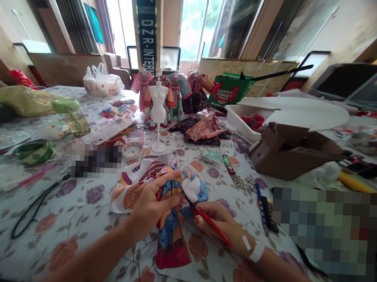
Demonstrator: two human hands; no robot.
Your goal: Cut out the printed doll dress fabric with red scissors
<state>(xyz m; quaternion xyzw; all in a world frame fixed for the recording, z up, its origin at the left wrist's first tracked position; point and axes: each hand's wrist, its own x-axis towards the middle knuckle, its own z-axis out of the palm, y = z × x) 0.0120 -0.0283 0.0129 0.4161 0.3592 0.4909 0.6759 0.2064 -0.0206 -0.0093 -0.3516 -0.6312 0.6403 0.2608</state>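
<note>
My left hand [154, 200] pinches a piece of printed fabric [171, 238], patterned in blue, orange and red with a white underside showing. The cloth is bunched at the fingers, and one strip hangs down towards me onto the table. In my right hand [223, 219] is a pair of scissors with red handles [213, 227]. Their dark blades point up and left, against the fabric beside my left thumb. Whether the blades are apart I cannot make out. Another printed white-and-red fabric piece [150, 170] lies flat under and behind my left hand.
A white dress form [159, 103] stands behind the fabric, with dressed forms further back. Tape roll [132, 149], scattered small beads [243, 182] and folded dark-red cloth [205, 129] lie around. A cardboard box [290, 151] is at right, a lidded bottle [73, 119] at left.
</note>
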